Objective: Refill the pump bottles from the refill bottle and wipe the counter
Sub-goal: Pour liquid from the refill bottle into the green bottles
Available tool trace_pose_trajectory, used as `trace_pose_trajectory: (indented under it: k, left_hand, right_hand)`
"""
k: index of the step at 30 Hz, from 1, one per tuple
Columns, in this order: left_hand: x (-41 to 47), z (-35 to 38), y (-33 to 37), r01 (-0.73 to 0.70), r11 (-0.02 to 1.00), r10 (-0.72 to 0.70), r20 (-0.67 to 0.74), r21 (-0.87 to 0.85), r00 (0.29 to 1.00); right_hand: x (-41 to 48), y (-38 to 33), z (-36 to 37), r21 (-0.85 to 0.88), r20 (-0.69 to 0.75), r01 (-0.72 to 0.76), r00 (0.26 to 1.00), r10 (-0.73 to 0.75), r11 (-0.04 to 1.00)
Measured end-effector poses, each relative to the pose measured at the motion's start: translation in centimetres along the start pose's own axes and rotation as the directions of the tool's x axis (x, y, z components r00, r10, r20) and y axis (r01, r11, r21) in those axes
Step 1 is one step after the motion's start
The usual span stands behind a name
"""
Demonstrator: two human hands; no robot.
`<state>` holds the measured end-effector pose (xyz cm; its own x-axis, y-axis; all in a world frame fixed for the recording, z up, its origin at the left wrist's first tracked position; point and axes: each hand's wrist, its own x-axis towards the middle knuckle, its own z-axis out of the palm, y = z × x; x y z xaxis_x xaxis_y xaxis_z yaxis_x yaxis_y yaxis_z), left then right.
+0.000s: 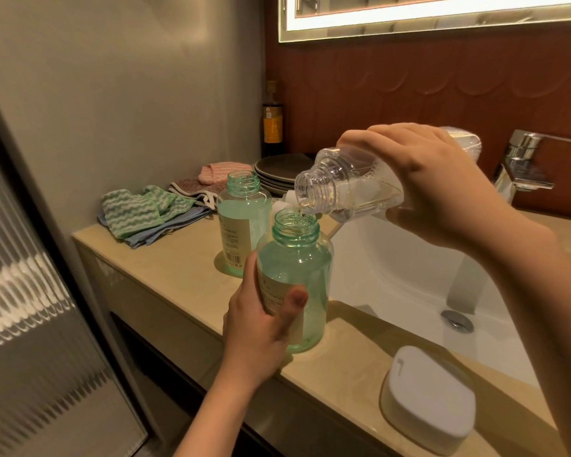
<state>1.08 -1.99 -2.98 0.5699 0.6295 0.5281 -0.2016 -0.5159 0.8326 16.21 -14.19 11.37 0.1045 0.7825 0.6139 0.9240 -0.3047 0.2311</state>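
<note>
My left hand (256,328) grips the near green pump bottle (299,275), which stands uncapped on the beige counter (165,275). My right hand (435,179) holds the clear refill bottle (340,183) tipped on its side, its mouth right above the green bottle's open neck. A thin stream of liquid runs from it into that neck. A second green bottle (241,222), also uncapped and mostly full, stands just behind. Folded cloths (139,212) in green and blue lie at the counter's far left.
A white sink basin (409,265) with a drain sits to the right, a chrome tap (524,159) behind it. A white lidded box (429,397) rests on the near counter edge. Dark plates (277,169), pink and brown cloths and a dark bottle (272,127) stand at the back.
</note>
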Motion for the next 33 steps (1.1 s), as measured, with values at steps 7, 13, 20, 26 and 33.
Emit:
trace_pose_trajectory:
  k: [7,13,20,26,33]
  left_hand:
    - [0.00,0.00,-0.01,0.000,1.000,0.001,-0.003,0.005,1.000]
    - [0.02,0.01,-0.07,0.000,1.000,0.000,-0.004,0.009,1.000]
    - [0.10,-0.01,-0.03,0.004,1.000,-0.004,0.000,0.016,1.000]
    - [0.05,-0.04,-0.09,0.000,1.000,0.000,-0.004,0.015,1.000]
    - [0.03,-0.03,-0.17,0.001,1.000,-0.001,-0.005,0.007,1.000]
  right_hand:
    - [-0.05,0.00,0.02,-0.002,-0.007,0.002,1.000,-0.002,1.000]
    - [-0.09,0.03,0.02,0.003,-0.003,0.000,1.000,0.000,1.000]
    - [-0.07,-0.08,-0.02,-0.011,-0.008,0.002,1.000,-0.002,1.000]
    - [-0.01,-0.02,-0.05,-0.020,-0.007,0.007,1.000,-0.008,1.000]
    - [-0.02,-0.04,-0.05,-0.020,-0.016,0.009,1.000,-0.009,1.000]
